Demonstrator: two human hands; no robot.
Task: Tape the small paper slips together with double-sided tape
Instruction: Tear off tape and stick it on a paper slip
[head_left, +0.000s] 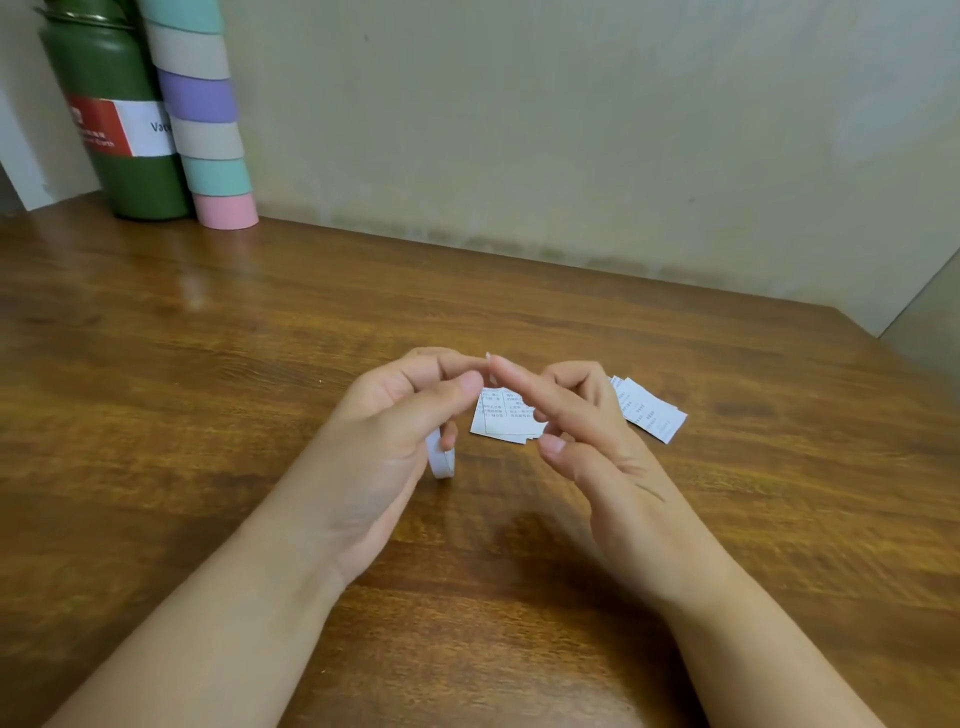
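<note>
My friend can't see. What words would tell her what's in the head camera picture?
Two bare hands meet above a wooden table: the left hand holds a white tape roll, fingertips touching the right hand. Small printed paper slips lie beneath. A green bottle and pastel tube stand far left.

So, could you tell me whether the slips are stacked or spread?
Spread: slips lie fanned, overlapping, flat on the table, more beside the right hand.
</note>
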